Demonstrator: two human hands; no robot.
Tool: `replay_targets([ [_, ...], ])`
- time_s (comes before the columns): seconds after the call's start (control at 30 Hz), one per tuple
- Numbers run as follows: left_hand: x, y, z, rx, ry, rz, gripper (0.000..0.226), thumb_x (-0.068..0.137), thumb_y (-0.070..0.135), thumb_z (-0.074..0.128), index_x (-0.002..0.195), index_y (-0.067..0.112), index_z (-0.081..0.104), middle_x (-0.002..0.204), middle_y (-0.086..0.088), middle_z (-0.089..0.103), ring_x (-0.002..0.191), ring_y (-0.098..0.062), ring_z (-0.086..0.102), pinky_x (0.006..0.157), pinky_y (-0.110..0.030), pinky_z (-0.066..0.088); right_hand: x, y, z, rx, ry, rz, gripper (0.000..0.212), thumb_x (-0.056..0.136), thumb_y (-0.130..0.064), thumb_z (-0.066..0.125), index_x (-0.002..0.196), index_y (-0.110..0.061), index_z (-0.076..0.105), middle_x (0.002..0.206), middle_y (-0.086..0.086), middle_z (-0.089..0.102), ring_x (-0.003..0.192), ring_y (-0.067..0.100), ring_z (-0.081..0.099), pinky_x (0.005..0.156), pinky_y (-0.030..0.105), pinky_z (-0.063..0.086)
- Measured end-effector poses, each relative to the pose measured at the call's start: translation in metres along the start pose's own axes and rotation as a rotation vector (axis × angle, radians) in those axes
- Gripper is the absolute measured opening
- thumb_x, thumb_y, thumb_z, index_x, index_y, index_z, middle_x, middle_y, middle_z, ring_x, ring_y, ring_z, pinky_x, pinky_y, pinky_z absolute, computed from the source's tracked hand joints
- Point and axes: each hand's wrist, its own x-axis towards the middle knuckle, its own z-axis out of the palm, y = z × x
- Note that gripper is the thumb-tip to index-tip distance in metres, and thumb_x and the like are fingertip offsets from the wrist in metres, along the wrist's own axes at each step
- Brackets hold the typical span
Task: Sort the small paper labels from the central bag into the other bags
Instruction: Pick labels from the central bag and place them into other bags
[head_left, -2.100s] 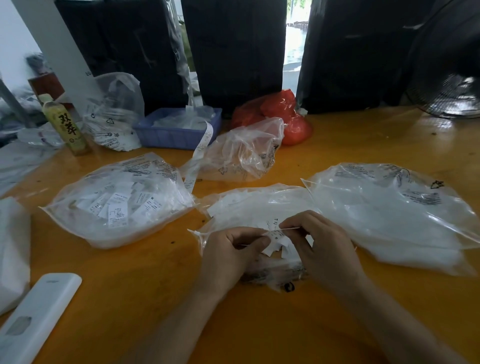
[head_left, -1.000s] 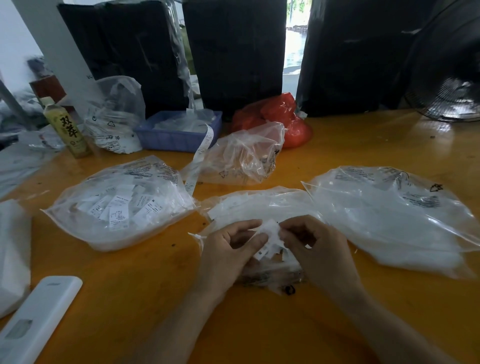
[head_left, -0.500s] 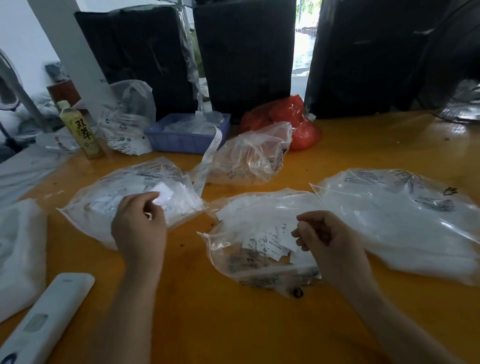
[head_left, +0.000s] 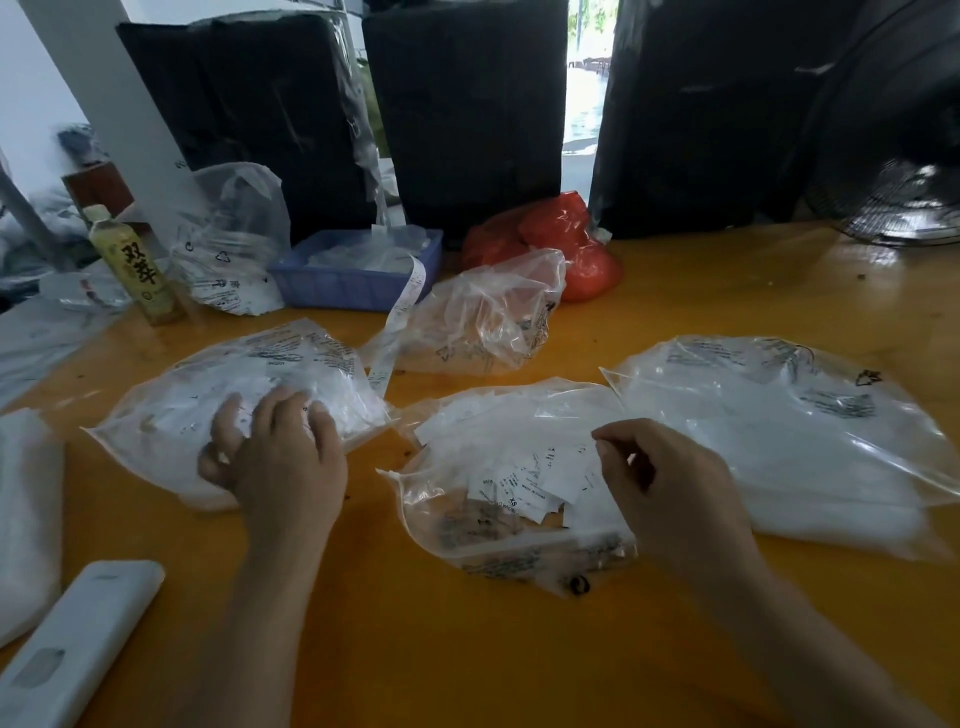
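Orange table (head_left: 519, 649), clear bags, black bundles behind

White labels (head_left: 524, 480) heaped in clear center bag (head_left: 519, 551), btwn two others.

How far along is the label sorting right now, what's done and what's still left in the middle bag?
Done: the left bag already holds many labels, and the right bag looks well filled too. In hand: the left hand rests on the left bag; the right hand hovers curled over the central bag, though I cannot tell if it holds a label. Left: a loose pile of labels sits in the central bag.
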Motion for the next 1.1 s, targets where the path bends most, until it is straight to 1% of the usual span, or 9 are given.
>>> replay_targets([
  [0.07,-0.014,0.015,0.002,-0.129,0.045,0.16,0.043,0.105,0.035,0.039,0.118,0.013,0.073,0.123,-0.009,0.072,0.129,-0.029,0.046,0.096,-0.044,0.03,0.004,0.003,-0.009,-0.166,0.121,-0.113,0.014,0.091,-0.013,0.071,0.105,-0.01,0.074,0.085,-0.006,0.071,0.067,0.004,0.056,0.068,0.019,0.046],
  [0.13,-0.028,0.035,0.003,-0.239,0.028,0.328,0.041,0.104,0.033,0.039,0.106,0.013,0.076,0.106,-0.006,0.076,0.111,-0.023,0.056,0.087,-0.034,0.027,0.013,0.012,-0.023,-0.357,0.208,-0.097,0.01,0.093,-0.011,0.068,0.1,-0.007,0.073,0.087,0.007,0.074,0.072,0.015,0.058,0.071,0.028,0.047],
  [0.27,-0.052,0.065,0.005,-0.439,-0.137,0.614,0.04,0.107,0.025,0.041,0.099,0.008,0.076,0.092,-0.001,0.076,0.087,-0.007,0.064,0.082,-0.022,0.051,0.03,0.041,-0.037,-0.613,-0.047,0.218,0.019,0.097,-0.003,0.055,0.097,-0.007,0.074,0.092,0.012,0.074,0.08,0.029,0.062,0.078,0.039,0.052],
  [0.37,-0.058,0.072,0.006,-0.46,-0.217,0.698,0.041,0.108,0.027,0.041,0.099,0.009,0.078,0.091,0.0,0.075,0.084,-0.01,0.067,0.074,-0.022,0.055,0.039,0.056,-0.035,-0.605,-0.062,0.289,0.032,0.091,0.009,0.055,0.115,-0.003,0.073,0.11,0.016,0.074,0.092,0.032,0.067,0.085,0.041,0.057],
  [0.5,-0.061,0.07,0.009,-0.465,-0.189,0.699,0.041,0.109,0.029,0.042,0.097,0.012,0.077,0.09,0.003,0.074,0.087,-0.012,0.066,0.078,-0.032,0.056,0.047,0.069,-0.027,-0.604,-0.134,0.386,0.043,0.097,0.002,0.05,0.135,-0.01,0.063,0.126,0.014,0.067,0.113,0.036,0.062,0.092,0.043,0.053],
  [0.67,-0.059,0.063,0.012,-0.476,-0.204,0.661,0.043,0.11,0.033,0.04,0.099,0.014,0.077,0.093,0.005,0.074,0.09,-0.01,0.067,0.083,-0.034,0.056,0.05,0.074,-0.023,-0.592,-0.032,0.349,0.024,0.095,0.002,0.053,0.11,-0.006,0.07,0.093,0.012,0.068,0.082,0.032,0.061,0.067,0.036,0.046],
  [0.83,-0.059,0.063,0.011,-0.485,-0.206,0.655,0.043,0.11,0.033,0.04,0.1,0.013,0.078,0.094,0.005,0.075,0.091,-0.011,0.068,0.084,-0.034,0.056,0.045,0.066,-0.023,-0.468,0.042,0.322,0.033,0.099,0.001,0.055,0.128,-0.007,0.065,0.12,0.018,0.069,0.106,0.039,0.065,0.083,0.042,0.052],
  [1.0,-0.059,0.066,0.008,-0.494,-0.182,0.666,0.043,0.11,0.031,0.04,0.1,0.013,0.078,0.094,0.004,0.076,0.091,-0.011,0.068,0.084,-0.034,0.055,0.037,0.051,-0.029,-0.336,0.22,0.078,0.02,0.098,-0.009,0.064,0.115,-0.01,0.074,0.11,0.011,0.076,0.09,0.033,0.071,0.079,0.037,0.052],
  [1.1,-0.06,0.066,0.008,-0.508,-0.212,0.677,0.042,0.11,0.031,0.041,0.101,0.013,0.078,0.095,0.005,0.076,0.091,-0.01,0.069,0.085,-0.034,0.055,0.035,0.051,-0.028,-0.34,0.207,0.129,0.022,0.099,-0.011,0.063,0.119,-0.009,0.071,0.112,0.012,0.074,0.093,0.033,0.07,0.082,0.041,0.053],
])
